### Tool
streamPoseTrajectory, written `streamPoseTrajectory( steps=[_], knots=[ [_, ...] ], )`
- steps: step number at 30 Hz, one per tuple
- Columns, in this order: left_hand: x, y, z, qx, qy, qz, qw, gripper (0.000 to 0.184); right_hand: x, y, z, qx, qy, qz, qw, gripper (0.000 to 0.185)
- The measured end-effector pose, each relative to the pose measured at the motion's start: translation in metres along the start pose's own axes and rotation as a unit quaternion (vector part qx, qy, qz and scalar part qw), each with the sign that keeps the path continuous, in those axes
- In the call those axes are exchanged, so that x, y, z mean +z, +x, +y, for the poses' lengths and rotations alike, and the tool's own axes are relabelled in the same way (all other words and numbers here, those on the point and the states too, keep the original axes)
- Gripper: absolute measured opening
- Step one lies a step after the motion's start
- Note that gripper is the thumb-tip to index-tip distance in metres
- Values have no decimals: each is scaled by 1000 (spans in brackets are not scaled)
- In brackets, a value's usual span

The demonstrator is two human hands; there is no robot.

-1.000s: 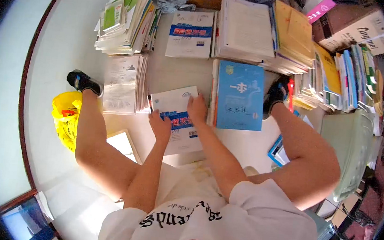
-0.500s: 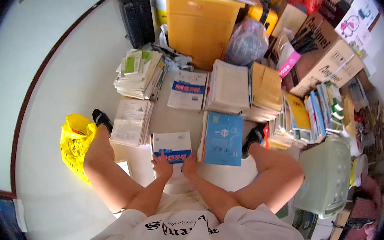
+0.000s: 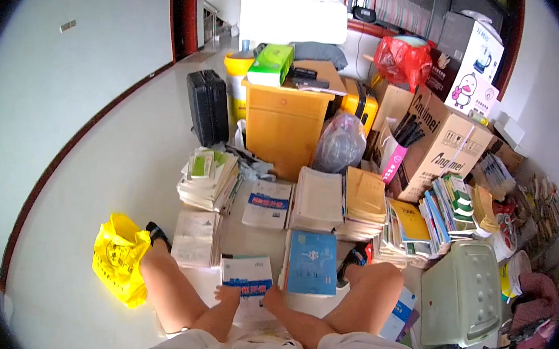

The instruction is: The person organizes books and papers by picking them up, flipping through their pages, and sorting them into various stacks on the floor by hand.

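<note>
Between my legs is a white book (image 3: 247,271) with a blue title band, held at its two sides. My left hand (image 3: 229,296) grips its left edge, and my right hand (image 3: 273,300) has hold of the right edge. Just right of it lies a blue book (image 3: 312,264) on top of a stack. A similar white book with a blue band (image 3: 268,204) lies farther forward. To the left are a stack of pale papers (image 3: 196,239) and, behind it, a taller stack of books (image 3: 208,180).
A yellow plastic bag (image 3: 121,260) sits by my left leg; a pale green storage box (image 3: 461,296) stands at right. Ahead are a wooden cabinet (image 3: 284,128), a black suitcase (image 3: 207,108), thick paper stacks (image 3: 319,197) and a large cardboard box (image 3: 440,149).
The head view has tilted up, so the floor items sit lower and more of the room's far side shows. Both hands stay on the white book.
</note>
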State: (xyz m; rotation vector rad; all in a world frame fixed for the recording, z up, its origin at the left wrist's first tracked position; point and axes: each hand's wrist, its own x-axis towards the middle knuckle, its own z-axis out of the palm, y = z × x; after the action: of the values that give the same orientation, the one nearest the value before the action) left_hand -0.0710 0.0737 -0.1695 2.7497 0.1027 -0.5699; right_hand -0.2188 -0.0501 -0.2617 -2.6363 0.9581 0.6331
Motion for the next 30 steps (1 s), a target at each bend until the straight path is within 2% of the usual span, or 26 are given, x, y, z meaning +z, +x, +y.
streamPoseTrajectory(
  steps=[1,3,6,7,8,9,10,11,13,15,18,19,20,21,22,23,24,25,26,27,28,30],
  knots=[
    [-6,1,8,5,-7,5,1000,101,-33,-28,-8,43,82,24,995,72],
    [-24,-18,7,-53,42,-39,997,98,-97,-85,-24,116,252,92,956,74],
    [-68,-47,15,-53,-20,-71,996,92,-104,-82,-26,122,182,105,970,70],
    [-99,-70,23,-50,-23,-71,996,82,-83,-68,-24,122,183,105,970,70],
    [-87,-58,16,-51,-21,-71,996,82,-60,-47,-21,129,240,145,951,69],
    [-57,-29,0,44,-84,-106,990,73,-43,-36,-19,137,296,182,928,68],
    [-38,-15,-11,137,-148,-140,969,65,-42,-36,-19,138,296,178,928,68],
    [-49,-31,-9,134,-145,-142,970,65,-45,-35,-19,152,281,167,933,67],
    [-82,-66,11,249,-133,-34,959,48,-71,-43,-20,167,268,152,937,66],
    [-80,-57,16,255,-132,-24,958,45,-117,-77,-24,173,313,119,926,66],
    [-94,-45,41,263,-159,-19,952,42,-126,-66,-12,126,319,115,932,63],
    [-78,-17,48,317,-242,-12,917,42,-144,-73,-12,127,318,113,933,63],
    [-69,-1,48,366,-322,-6,873,42,-170,-84,-13,166,362,150,905,58],
    [-78,2,53,350,-316,-33,881,42,-187,-91,-15,203,404,187,872,54],
    [-96,6,69,335,-310,-60,888,42,-192,-81,-10,204,405,185,872,54],
    [-116,3,82,334,-357,-50,871,41,-187,-58,4,97,259,196,941,51],
    [-131,0,93,329,-403,-41,853,40,-186,-45,12,41,179,190,964,49],
    [-136,13,101,353,-433,-72,826,39,-185,-32,19,-16,99,192,976,48],
    [-140,30,110,377,-462,-101,797,38,-195,-20,23,3,315,161,935,48],
    [-145,37,123,313,-517,-159,780,36,-208,-9,25,23,516,122,848,48],
    [-150,43,136,311,-516,-159,782,36,-222,-6,29,23,516,119,848,48],
    [-157,55,161,325,-517,-159,776,36,-251,-13,35,-82,554,197,805,51]
  ],
)
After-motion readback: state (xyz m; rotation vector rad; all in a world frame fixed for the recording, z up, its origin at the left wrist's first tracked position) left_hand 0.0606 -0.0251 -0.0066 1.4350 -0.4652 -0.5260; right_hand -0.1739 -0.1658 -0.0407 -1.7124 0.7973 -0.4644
